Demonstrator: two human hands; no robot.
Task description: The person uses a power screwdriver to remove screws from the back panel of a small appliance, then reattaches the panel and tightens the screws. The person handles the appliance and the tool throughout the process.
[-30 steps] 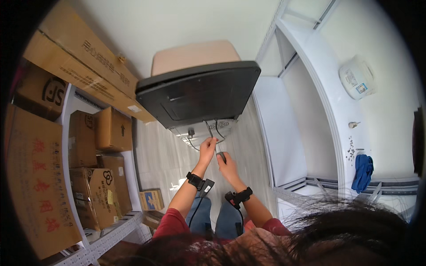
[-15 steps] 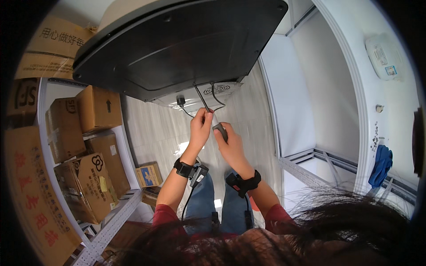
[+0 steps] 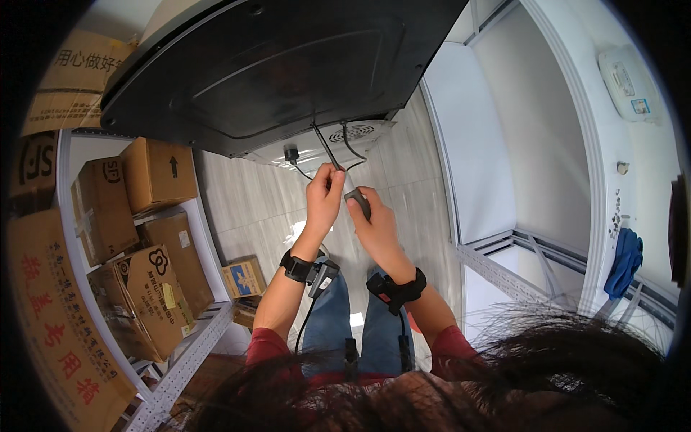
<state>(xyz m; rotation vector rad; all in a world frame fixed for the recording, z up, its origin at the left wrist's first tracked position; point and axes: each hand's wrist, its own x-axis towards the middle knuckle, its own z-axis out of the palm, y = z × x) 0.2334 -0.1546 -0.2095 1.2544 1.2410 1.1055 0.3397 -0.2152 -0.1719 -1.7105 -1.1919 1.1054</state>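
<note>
My right hand (image 3: 376,230) is closed round the dark grey handle of a long screwdriver (image 3: 358,203). Its thin dark shaft runs up and slightly left, with the tip at the lower edge of a large black panel (image 3: 288,79). Whether the tip sits in a screw is too small to tell. My left hand (image 3: 324,201) pinches the shaft just ahead of the handle. Below the panel, a pale machine body with a round fan grille (image 3: 352,133) shows. A black plug (image 3: 291,155) and a dark cable (image 3: 351,150) hang near the shaft.
Metal shelving (image 3: 180,367) on the left bears several cardboard boxes (image 3: 160,176). A small box (image 3: 243,278) lies beside its post. White shelving (image 3: 475,144) stands to the right; farther right are a white plastic container (image 3: 626,86) and a blue cloth (image 3: 625,263). Grey wood-look floor (image 3: 252,198) lies below.
Both hands and the screwdriver sit slightly higher in the view, and the black panel has shifted up and left. Both grips on the screwdriver look the same.
</note>
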